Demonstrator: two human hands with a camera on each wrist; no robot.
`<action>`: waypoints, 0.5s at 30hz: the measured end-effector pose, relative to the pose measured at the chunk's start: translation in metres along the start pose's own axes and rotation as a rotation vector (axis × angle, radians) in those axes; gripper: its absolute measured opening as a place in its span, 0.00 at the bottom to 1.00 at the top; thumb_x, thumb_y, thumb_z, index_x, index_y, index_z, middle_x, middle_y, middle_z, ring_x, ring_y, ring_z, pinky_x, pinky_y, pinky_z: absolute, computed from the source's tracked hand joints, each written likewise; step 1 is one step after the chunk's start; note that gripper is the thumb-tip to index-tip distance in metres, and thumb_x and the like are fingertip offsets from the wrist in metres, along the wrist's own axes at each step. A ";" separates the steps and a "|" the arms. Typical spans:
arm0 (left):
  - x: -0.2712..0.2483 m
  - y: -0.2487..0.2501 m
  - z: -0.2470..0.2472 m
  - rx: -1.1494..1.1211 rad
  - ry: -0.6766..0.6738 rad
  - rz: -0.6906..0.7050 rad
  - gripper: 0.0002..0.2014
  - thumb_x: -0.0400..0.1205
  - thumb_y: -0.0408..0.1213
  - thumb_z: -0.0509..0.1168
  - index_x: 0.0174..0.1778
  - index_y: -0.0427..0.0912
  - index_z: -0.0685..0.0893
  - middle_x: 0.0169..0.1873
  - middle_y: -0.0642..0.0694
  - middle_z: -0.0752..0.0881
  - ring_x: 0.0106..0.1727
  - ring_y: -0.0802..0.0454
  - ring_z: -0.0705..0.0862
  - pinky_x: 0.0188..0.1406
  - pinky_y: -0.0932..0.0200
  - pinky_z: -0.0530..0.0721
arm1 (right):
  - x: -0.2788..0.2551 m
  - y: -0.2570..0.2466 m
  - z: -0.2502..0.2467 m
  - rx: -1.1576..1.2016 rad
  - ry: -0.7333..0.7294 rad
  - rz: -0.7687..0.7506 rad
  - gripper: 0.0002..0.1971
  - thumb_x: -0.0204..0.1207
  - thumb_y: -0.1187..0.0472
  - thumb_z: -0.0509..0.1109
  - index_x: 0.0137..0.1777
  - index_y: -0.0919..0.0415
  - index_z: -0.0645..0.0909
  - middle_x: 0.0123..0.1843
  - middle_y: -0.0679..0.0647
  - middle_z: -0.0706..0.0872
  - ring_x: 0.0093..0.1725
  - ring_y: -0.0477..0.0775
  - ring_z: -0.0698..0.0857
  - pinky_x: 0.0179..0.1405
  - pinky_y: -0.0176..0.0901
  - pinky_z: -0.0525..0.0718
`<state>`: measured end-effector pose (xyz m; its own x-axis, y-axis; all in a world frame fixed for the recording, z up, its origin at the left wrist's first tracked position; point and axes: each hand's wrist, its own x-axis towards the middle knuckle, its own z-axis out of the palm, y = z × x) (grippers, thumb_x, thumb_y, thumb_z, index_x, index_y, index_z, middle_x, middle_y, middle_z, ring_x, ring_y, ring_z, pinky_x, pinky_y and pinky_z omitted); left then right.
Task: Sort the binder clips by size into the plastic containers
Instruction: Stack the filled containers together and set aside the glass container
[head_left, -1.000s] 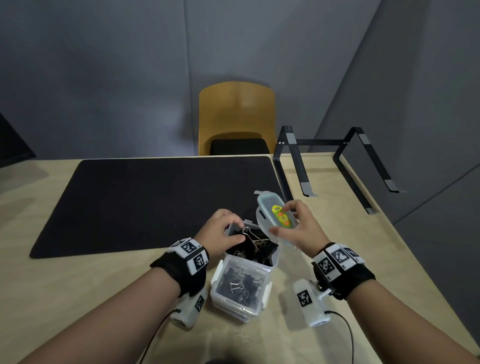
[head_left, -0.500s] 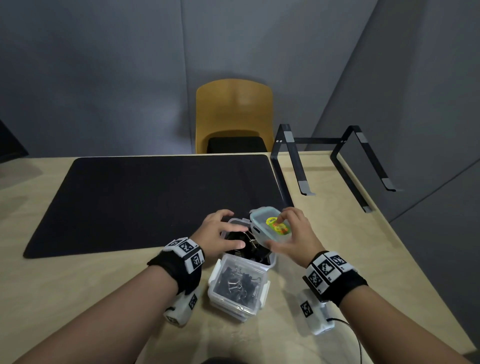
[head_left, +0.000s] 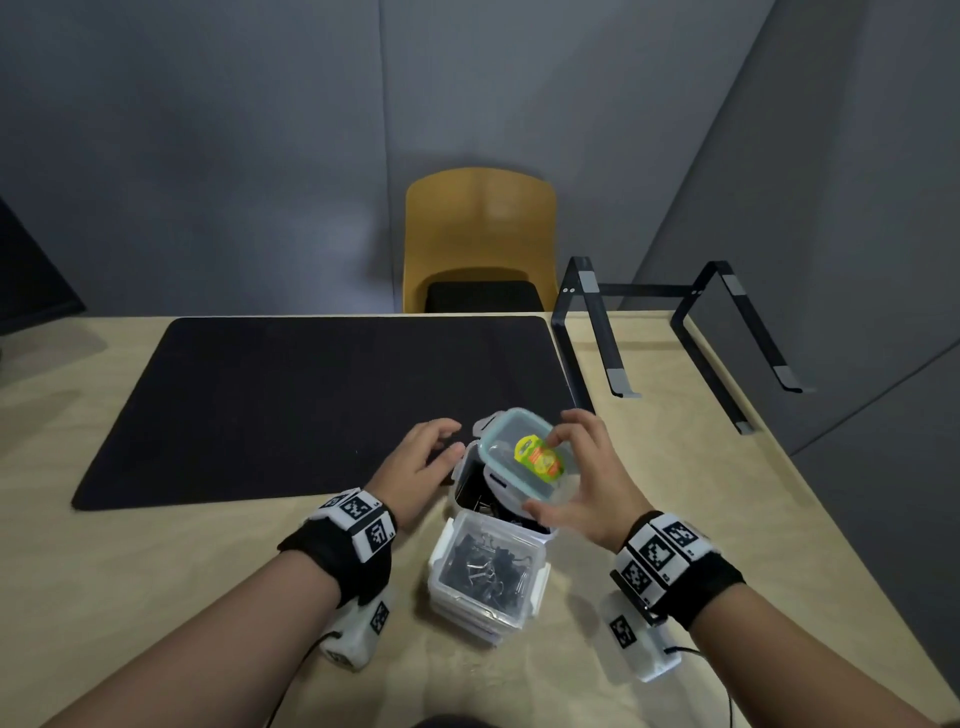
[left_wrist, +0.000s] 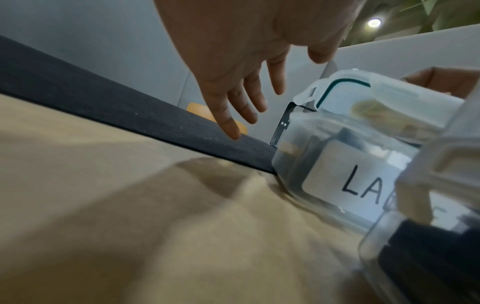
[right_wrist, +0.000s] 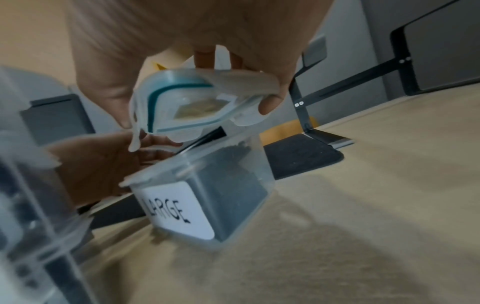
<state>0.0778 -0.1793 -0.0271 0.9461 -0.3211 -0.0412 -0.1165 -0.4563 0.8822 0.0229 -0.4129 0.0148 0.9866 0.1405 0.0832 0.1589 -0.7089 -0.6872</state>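
Observation:
A clear container labelled LARGE (head_left: 467, 486) (right_wrist: 207, 191) (left_wrist: 350, 185) stands at the mat's near edge with black binder clips inside. My right hand (head_left: 587, 478) (right_wrist: 197, 98) grips its teal-sealed lid (head_left: 530, 454) (right_wrist: 192, 107) (left_wrist: 363, 96) by the edges and holds it tilted just over the container's mouth. My left hand (head_left: 441, 447) (left_wrist: 249, 98) hovers beside the container's left wall with fingers spread and holds nothing. A second clear container (head_left: 488, 577), full of smaller black clips (head_left: 485, 569), sits just in front, nearer to me.
A black desk mat (head_left: 311, 405) covers the far left of the wooden table (head_left: 701, 519). A black metal laptop stand (head_left: 675, 338) stands at the back right. A yellow chair (head_left: 480, 234) is behind the table.
My right hand has brought the lid down and left over the LARGE container. My left hand has come out of the container and opened beside it.

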 end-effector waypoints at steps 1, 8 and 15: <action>0.000 0.001 -0.001 0.003 0.001 -0.006 0.15 0.86 0.44 0.58 0.69 0.51 0.75 0.62 0.52 0.76 0.62 0.59 0.76 0.67 0.57 0.74 | -0.001 -0.002 0.001 -0.016 -0.040 -0.024 0.34 0.54 0.48 0.82 0.58 0.52 0.71 0.73 0.48 0.59 0.72 0.47 0.65 0.69 0.34 0.66; 0.001 0.008 0.001 0.049 -0.069 -0.018 0.21 0.83 0.44 0.64 0.72 0.51 0.72 0.62 0.52 0.75 0.63 0.58 0.76 0.66 0.59 0.73 | 0.003 -0.004 0.012 -0.100 -0.180 -0.132 0.38 0.56 0.42 0.79 0.64 0.51 0.67 0.77 0.50 0.58 0.76 0.46 0.65 0.71 0.40 0.73; 0.002 0.010 0.005 0.075 -0.103 0.000 0.20 0.77 0.40 0.71 0.64 0.50 0.76 0.58 0.51 0.80 0.59 0.57 0.79 0.62 0.58 0.77 | 0.001 -0.005 0.008 -0.193 -0.205 -0.055 0.48 0.58 0.40 0.72 0.77 0.58 0.61 0.72 0.52 0.72 0.72 0.52 0.71 0.74 0.42 0.68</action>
<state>0.0773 -0.1889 -0.0204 0.9107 -0.4025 -0.0928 -0.1421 -0.5164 0.8445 0.0225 -0.4039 0.0125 0.9513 0.3052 -0.0443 0.2355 -0.8118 -0.5343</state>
